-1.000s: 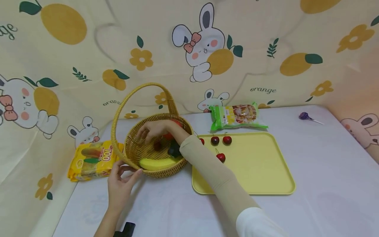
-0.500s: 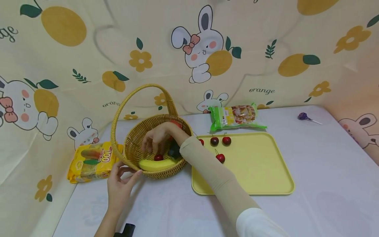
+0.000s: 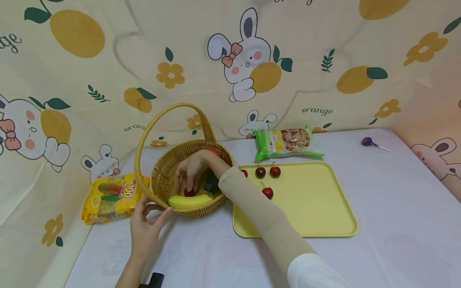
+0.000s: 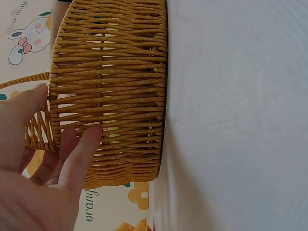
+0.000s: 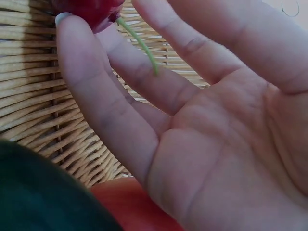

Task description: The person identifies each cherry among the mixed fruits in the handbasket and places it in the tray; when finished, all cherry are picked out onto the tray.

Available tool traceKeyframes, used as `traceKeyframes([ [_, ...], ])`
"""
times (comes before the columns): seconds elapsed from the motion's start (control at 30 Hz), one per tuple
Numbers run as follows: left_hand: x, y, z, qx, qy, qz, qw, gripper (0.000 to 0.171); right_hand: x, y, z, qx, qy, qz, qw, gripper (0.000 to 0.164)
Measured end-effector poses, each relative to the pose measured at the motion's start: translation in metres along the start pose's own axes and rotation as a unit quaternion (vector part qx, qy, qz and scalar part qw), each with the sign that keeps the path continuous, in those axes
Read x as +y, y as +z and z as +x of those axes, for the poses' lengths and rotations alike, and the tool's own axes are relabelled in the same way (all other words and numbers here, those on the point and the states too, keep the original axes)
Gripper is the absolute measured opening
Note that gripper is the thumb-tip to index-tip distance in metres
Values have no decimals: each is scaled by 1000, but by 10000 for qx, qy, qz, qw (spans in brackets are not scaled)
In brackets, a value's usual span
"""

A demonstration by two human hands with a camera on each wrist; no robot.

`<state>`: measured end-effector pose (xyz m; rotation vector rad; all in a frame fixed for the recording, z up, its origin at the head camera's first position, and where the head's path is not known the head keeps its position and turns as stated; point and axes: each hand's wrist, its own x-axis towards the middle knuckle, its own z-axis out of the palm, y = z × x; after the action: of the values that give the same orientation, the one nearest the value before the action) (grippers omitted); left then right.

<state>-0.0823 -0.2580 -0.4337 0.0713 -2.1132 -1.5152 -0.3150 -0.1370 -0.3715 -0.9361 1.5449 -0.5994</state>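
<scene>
Low inside a wicker basket (image 3: 163, 178), my right hand (image 3: 194, 166) pinches a dark red cherry (image 3: 189, 193) between its fingertips. In the right wrist view, the cherry (image 5: 89, 10) shows a green stem hanging toward the palm. Just below that hand in the head view lies a banana (image 3: 191, 202). A dark green rounded thing (image 5: 38, 192) and a red one (image 5: 132, 202) sit under the wrist, partly hidden. My left hand (image 3: 145, 224) grips the basket rim near the handle's base, with its fingers (image 4: 79, 156) against the woven outer wall.
A yellow tray (image 3: 302, 208) bears several cherries (image 3: 275, 172) at its left; my right forearm crosses it. Behind stands a green snack pack (image 3: 284, 143). A yellow packet (image 3: 111, 198) lies left of the basket, a lollipop (image 3: 369, 142) far right. The tall handle (image 3: 140, 148) arches overhead.
My right hand has moved from the basket's left side down and right onto the cherry, its fingers closing round it. The cherry has shifted toward the banana. The left hand stays put.
</scene>
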Motion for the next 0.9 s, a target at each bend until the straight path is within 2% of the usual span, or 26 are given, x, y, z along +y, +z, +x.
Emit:
traceKeyframes([
  [0.33,-3,0,0,-9,50,-121,9999,54,1,0,0,-144,-93,-206,9996,34],
  [0.47,-2,0,1,-34,83,-173,9998,54,1,0,-1,-237,-249,-381,9987,29],
  [0.57,-1,1,1,-56,63,-139,9999,53,0,0,-3,-161,-399,-417,9982,25],
  [0.73,-2,1,2,-17,0,-117,9999,53,-6,2,-7,403,-902,-519,9938,25],
  [0.9,-2,0,1,42,6,-108,9999,54,-20,7,-27,1284,-1553,-804,9762,23],
])
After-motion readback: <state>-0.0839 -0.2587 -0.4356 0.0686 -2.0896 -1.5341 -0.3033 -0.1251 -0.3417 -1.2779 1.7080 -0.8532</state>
